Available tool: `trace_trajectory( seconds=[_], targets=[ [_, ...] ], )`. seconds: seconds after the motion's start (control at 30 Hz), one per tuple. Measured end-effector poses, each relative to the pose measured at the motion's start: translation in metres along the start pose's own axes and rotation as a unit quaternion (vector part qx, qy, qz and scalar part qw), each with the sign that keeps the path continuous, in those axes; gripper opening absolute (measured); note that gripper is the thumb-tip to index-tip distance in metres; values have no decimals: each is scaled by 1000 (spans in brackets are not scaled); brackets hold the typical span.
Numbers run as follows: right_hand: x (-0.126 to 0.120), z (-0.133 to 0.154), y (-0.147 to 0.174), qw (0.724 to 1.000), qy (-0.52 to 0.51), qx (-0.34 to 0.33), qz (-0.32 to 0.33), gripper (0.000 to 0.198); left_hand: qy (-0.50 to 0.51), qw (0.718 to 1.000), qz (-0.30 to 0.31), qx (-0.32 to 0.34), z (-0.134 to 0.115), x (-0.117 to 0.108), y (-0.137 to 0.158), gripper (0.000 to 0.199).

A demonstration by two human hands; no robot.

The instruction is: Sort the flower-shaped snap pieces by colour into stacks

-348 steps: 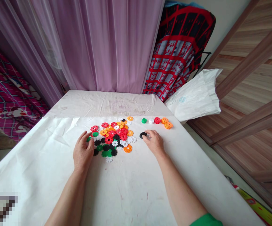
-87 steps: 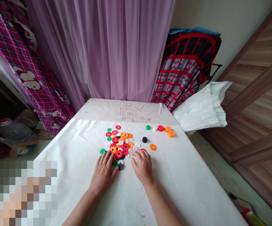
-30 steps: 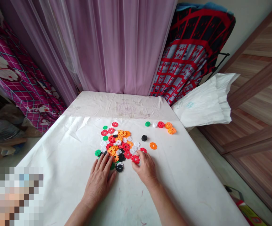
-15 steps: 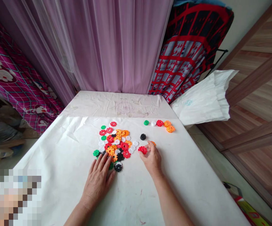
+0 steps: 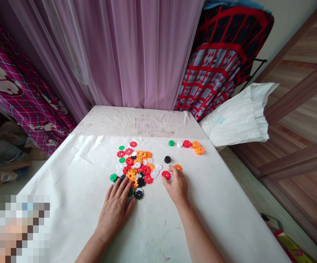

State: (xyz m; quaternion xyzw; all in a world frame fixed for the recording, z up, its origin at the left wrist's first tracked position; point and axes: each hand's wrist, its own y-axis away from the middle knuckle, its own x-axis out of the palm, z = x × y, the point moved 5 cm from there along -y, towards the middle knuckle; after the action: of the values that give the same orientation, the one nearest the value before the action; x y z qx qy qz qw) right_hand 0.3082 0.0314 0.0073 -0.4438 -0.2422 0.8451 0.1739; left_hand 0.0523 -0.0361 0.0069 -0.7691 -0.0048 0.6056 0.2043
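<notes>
The left hand (image 5: pixel 117 204) is lying flat, fingers slightly spread, over the near edge of a pile of notched discs (image 5: pixel 145 170) on the white tablecloth (image 5: pixel 147 230). The right hand (image 5: pixel 177 185) is curving around a red disc (image 5: pixel 166 175), thumb and fingers close about it (I cannot tell whether they are gripping it). That disc is sitting right of the pile, with a black piece (image 5: pixel 167 159) lying just beyond and an orange disc (image 5: pixel 178 167) showing behind the fingers

A disc pile (image 5: pixel 146 170) lies on the table (image 5: pixel 215 208); stacks (image 5: pixel 187 144) to its right; curtain (image 5: pixel 136 54) behind.
</notes>
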Motion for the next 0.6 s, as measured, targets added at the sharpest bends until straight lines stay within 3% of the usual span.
trace_trajectory(
  seconds=[0.17,0.4,0.6],
  targets=[
    [3,38,-5,997,-29,-71,30,17,-1,1000,0,-1,-1,1,0,55],
    [42,113,-23,969,-50,-160,181,29,18,997,-57,-47,5,2,6,58],
    [62,133,-27,957,10,-169,236,26,14,992,-81,-100,12,-1,9,57]
  ],
)
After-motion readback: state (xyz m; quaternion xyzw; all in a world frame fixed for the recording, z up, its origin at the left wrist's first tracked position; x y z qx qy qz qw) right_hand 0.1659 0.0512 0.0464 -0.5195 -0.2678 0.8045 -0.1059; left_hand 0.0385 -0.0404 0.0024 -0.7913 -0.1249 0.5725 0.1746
